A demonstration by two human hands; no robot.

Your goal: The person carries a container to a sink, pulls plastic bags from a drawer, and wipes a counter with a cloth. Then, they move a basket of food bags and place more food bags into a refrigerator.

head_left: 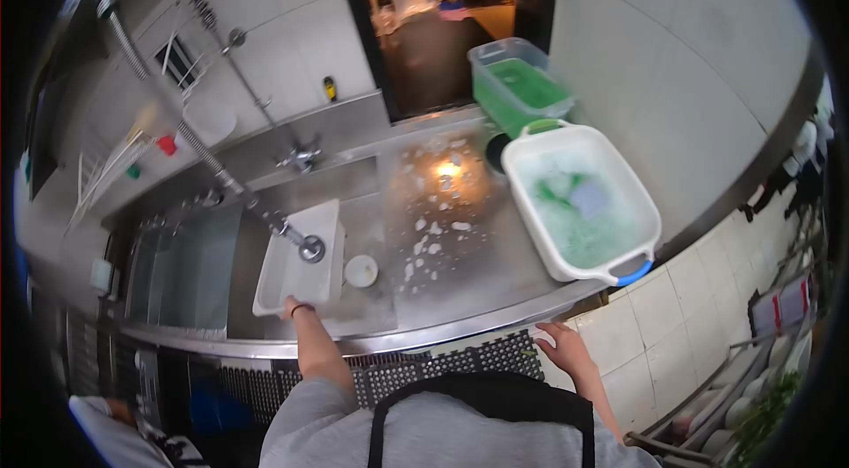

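My left hand [292,307] is at the near rim of a white rectangular tub [305,287] in the middle sink basin, its fingers closed on the rim. Over the tub hangs the spray head [311,248] of a coiled hose. A small round white container [361,272] lies beside the tub. My right hand [559,346] is in the air just off the counter's front edge, fingers apart, holding nothing. Beyond it on the counter stands a white basin [535,234] with suds, green liquid and a pale block [589,199].
A clear bin [495,92] with green liquid stands behind the white basin. Foam spots dot the steel counter [442,273]. Left is a second sink [186,278] holding water. A faucet [302,157] rises at the back. Another person's sleeve [124,441] shows at lower left.
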